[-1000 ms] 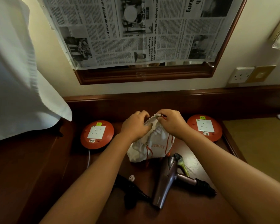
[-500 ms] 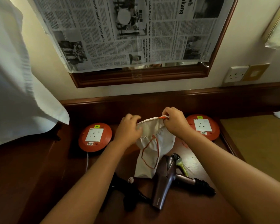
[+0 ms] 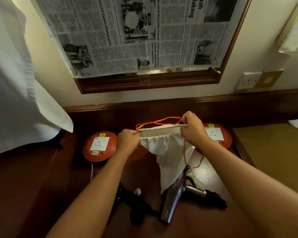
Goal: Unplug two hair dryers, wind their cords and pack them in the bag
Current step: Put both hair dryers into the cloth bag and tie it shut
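now bag (image 3: 163,148) stretched between both grips' pinches.

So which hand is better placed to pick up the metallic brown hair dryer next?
Probably the right hand: the metallic brown hair dryer lies below it, though both hands grip the white drawstring bag.

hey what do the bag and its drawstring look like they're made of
The bag looks like thin off-white woven cloth, probably cotton: matte, gathered along its top hem, hanging limp. The drawstring seems a thin orange cord, likely synthetic, though the fibre is too fine to tell.
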